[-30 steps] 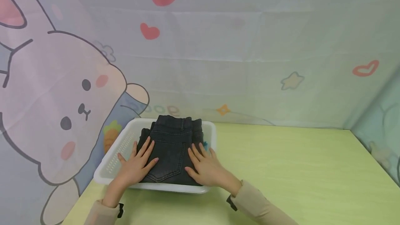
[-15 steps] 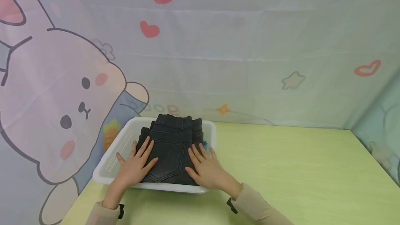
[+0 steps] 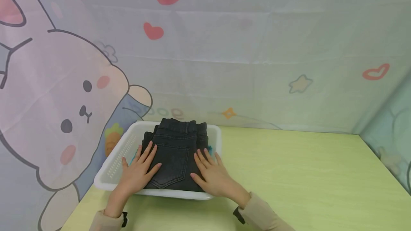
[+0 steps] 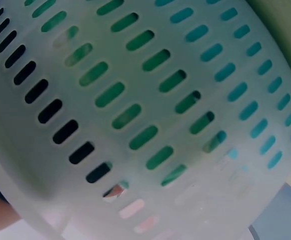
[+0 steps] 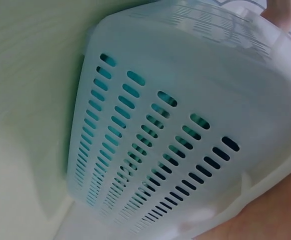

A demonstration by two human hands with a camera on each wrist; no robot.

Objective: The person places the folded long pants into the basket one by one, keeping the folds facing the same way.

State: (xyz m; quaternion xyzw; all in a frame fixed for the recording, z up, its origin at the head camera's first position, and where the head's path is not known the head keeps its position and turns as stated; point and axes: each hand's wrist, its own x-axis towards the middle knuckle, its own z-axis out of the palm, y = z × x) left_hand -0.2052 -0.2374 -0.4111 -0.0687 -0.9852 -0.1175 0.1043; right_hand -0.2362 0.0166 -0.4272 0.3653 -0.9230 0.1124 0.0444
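Folded dark jeans (image 3: 171,159), back pocket upward, lie on top in a white plastic basket (image 3: 117,152). My left hand (image 3: 136,174) rests on the left side of the jeans with its fingers spread. On their right side lies my right hand (image 3: 215,175), fingers straight and apart. Both wrist views look at the basket's slotted wall (image 4: 135,115); through its slots green and turquoise fabric (image 5: 130,102) shows beneath the dark cloth. A small bit of that turquoise also peeks out beside the jeans in the head view. What lies under the jeans is mostly hidden.
The basket stands on a light green table (image 3: 298,174), at its left part. Behind it hangs a backdrop sheet (image 3: 218,45) printed with a rabbit, hearts and stars. The tabletop extends to the right of the basket.
Both hands stay on the jeans with hardly any movement. Slightly more turquoise shows beside the left hand. The whole head view has shifted a little.
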